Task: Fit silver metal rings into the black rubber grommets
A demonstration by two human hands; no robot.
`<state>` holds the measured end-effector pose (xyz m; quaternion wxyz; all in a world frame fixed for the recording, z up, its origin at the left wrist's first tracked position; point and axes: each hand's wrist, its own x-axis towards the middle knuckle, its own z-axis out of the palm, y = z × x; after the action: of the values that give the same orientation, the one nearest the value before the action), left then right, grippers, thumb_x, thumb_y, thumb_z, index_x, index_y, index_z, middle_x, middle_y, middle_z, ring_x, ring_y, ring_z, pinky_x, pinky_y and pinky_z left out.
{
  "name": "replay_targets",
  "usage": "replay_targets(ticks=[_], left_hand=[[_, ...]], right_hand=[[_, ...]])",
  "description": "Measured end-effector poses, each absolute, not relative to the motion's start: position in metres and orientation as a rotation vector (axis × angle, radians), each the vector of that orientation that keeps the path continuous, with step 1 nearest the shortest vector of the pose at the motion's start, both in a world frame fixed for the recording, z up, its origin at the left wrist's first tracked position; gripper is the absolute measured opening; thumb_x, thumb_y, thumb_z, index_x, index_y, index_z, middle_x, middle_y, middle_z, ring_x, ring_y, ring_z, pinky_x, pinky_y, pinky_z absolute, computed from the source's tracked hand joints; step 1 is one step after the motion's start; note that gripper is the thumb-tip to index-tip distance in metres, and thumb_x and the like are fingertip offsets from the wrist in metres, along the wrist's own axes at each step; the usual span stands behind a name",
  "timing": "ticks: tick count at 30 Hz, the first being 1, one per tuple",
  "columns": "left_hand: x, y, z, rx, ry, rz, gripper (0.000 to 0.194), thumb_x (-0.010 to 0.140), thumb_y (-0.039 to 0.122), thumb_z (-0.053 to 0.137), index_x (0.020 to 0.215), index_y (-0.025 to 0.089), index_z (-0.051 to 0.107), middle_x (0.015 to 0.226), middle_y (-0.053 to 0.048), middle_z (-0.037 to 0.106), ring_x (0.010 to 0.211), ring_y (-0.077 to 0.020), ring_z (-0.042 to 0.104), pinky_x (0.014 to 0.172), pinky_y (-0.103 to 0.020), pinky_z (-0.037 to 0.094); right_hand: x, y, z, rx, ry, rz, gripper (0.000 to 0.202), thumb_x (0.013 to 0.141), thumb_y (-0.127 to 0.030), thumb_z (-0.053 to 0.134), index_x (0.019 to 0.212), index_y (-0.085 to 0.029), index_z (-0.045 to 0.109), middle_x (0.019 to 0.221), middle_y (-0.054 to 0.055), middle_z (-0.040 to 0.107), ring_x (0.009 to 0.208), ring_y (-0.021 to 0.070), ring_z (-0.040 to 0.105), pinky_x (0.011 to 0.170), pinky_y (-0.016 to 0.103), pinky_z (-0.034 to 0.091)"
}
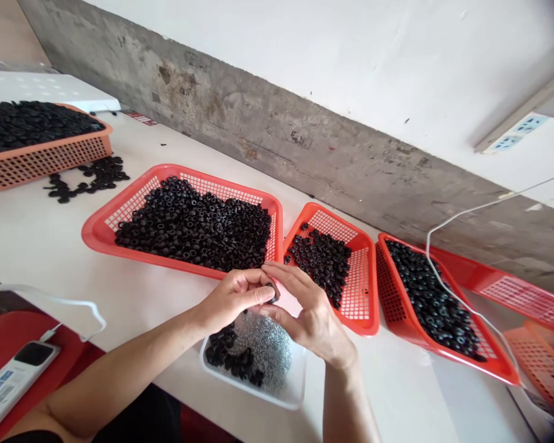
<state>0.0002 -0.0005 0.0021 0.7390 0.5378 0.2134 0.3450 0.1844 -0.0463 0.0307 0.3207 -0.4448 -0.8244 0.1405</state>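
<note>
Above a white plastic tub [296, 397], my two hands meet at the fingertips. A small, round black part [272, 294] shows at the tip of my left thumb. My left hand [240, 296] is closed, with thumb and bent fingers pinching this part. From the other side, my right hand [307, 311] reaches around it, thumb below and fingers above, and its tips appear to grip the same part. Some fingertips are hidden. In the tub lie many small silvery metal pieces [270, 351] beside a heap of small black pieces [235, 360].
Behind my hands stands a red basket [90, 231] of black ring-shaped parts. Two more red baskets [362, 283] [493, 363] of black parts stand right. An orange basket [50, 166] and loose black pieces [104, 174] are left. A white cable [452, 218] crosses the rightmost filled basket.
</note>
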Motion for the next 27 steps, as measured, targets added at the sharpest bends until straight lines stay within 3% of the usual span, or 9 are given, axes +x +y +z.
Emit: replay_targets(ticks=[6,9,14,21,27], left_hand=[[-0.002,0.002,0.0,1.136,0.437,0.719,0.031,0.085,0.044,0.071,0.086,0.013,0.071,0.075,-0.002,0.054,0.071,-0.0124,0.046,0.065,-0.024,0.038],[-0.002,0.003,-0.001,1.116,0.428,0.688,0.033,0.084,0.045,0.073,0.097,0.015,0.075,0.072,-0.001,0.051,0.072,-0.0129,0.045,0.066,-0.024,0.038],[-0.004,0.004,-0.002,1.126,0.432,0.67,0.036,0.083,0.046,0.075,0.098,0.014,0.078,0.072,-0.001,0.054,0.07,-0.0114,0.045,0.066,-0.023,0.038],[-0.004,0.006,-0.006,1.07,0.416,0.694,0.034,0.083,0.045,0.075,0.1,0.016,0.079,0.086,-0.005,0.064,0.074,-0.0117,0.052,0.067,-0.023,0.046],[-0.003,0.007,-0.011,1.037,0.421,0.712,0.033,0.081,0.043,0.078,0.101,0.016,0.078,0.083,-0.003,0.064,0.072,-0.0112,0.055,0.068,-0.024,0.049]], right_hand=[[0.193,-0.049,0.035,-1.15,-2.16,0.522,0.049,0.096,-0.035,0.064,0.142,-0.025,0.054,0.144,0.014,0.055,0.131,0.0262,0.056,0.107,0.048,0.052],[0.192,-0.05,0.035,-1.163,-2.145,0.483,0.046,0.094,-0.033,0.067,0.139,-0.029,0.057,0.142,0.011,0.057,0.126,0.0247,0.06,0.105,0.046,0.054],[0.191,-0.051,0.036,-1.104,-2.134,0.37,0.043,0.093,-0.03,0.068,0.135,-0.032,0.06,0.135,0.008,0.063,0.121,0.0236,0.062,0.1,0.045,0.055],[0.189,-0.049,0.036,-1.081,-2.122,0.153,0.042,0.091,-0.028,0.072,0.131,-0.03,0.061,0.129,0.008,0.066,0.116,0.0255,0.063,0.098,0.048,0.052],[0.185,-0.046,0.034,-1.029,-2.098,0.04,0.038,0.089,-0.026,0.074,0.126,-0.025,0.063,0.122,0.009,0.07,0.108,0.0246,0.067,0.092,0.046,0.053]])
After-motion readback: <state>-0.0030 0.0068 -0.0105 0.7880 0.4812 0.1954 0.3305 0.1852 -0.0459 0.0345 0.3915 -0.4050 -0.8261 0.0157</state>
